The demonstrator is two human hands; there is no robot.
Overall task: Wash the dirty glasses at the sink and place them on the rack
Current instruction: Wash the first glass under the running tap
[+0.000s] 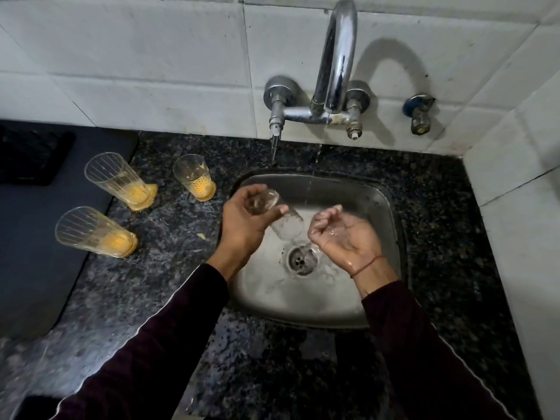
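1. I see the glass being washed [274,213] over the steel sink [385,204], tipped with its base up in my left grip and its open mouth slanting down toward the drain [301,259]; it looks clear, wet and free of residue
2. My left hand [245,221] has its grip closed on the base end of that glass, fingers curled over the top and the thumb along the side facing me
3. My right hand [344,234] sits just beside the glass mouth, palm up and wet, fingers loosely curled; its grip holds nothing, and I cannot tell whether a fingertip touches the rim
4. A thin stream of water [309,189] falls from the chrome tap [336,56] into the sink between my two hands
5. Three dirty glasses wait on the dark speckled counter [181,268], left of the sink, each with yellow-orange residue at the bottom
6. The nearest glass [194,177] stands just beside the sink rim and has a yellow patterned band low on its wall
7. The far left glass [116,180] has fine white vertical lines, and yellow residue has pooled on the counter around its base
8. The lower left glass [94,231] carries the same white lines; both it and the far left one sit at the edge of a dark mat [36,253]
9. Both my sleeves are dark, and a thin red thread [368,265] circles my right wrist
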